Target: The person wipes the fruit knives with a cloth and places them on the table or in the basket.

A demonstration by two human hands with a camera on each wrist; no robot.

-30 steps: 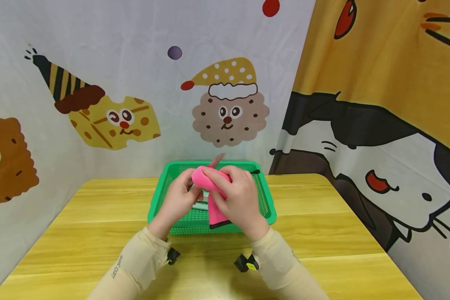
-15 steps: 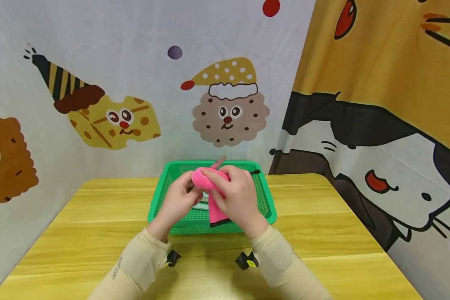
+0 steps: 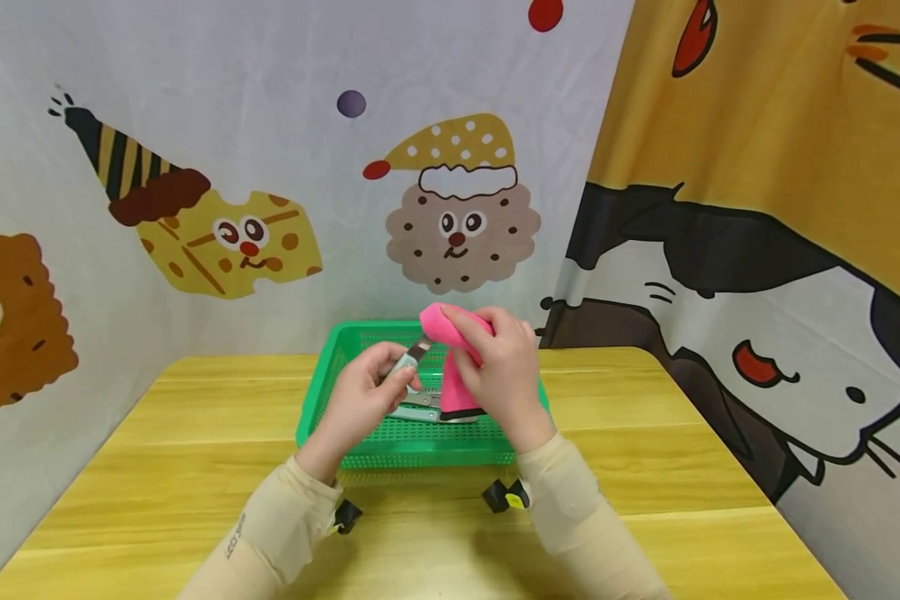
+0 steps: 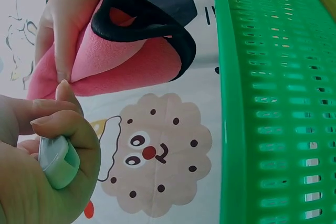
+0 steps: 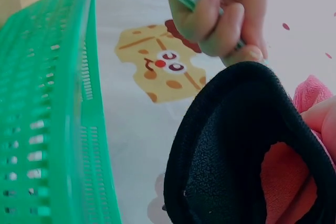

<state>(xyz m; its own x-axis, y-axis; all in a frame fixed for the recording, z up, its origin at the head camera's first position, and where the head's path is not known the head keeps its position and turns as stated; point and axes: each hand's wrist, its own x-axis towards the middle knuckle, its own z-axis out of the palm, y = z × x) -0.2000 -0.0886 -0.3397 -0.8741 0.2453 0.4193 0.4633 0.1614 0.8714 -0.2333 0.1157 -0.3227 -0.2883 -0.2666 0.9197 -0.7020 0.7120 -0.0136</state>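
Observation:
My left hand [image 3: 360,392] grips the pale green handle of a knife [image 3: 422,345], raised above the green basket [image 3: 315,408]. The handle's end [image 4: 59,163] pokes out of the curled fingers in the left wrist view. A pink cloth [image 3: 459,387] with black edging is held in my right hand [image 3: 504,371], folded between thumb and fingers. One fold lies at the blade's upper end and hides its tip. Part of the metal blade shows bare between the cloth and the left fingers. In the right wrist view the black edging [image 5: 181,145] curls open in front.
Inside the basket, under the hands, lie utensils with pale green handles [image 3: 414,413] and metal parts, partly hidden by the cloth. The basket stands on a wood-grain table [image 3: 630,467]. A printed curtain [image 3: 270,125] hangs behind the table.
My right hand and the cloth have moved up and to the right along the knife, uncovering blade near the handle. The tip that stuck out beyond the cloth is now covered. The left hand has barely moved.

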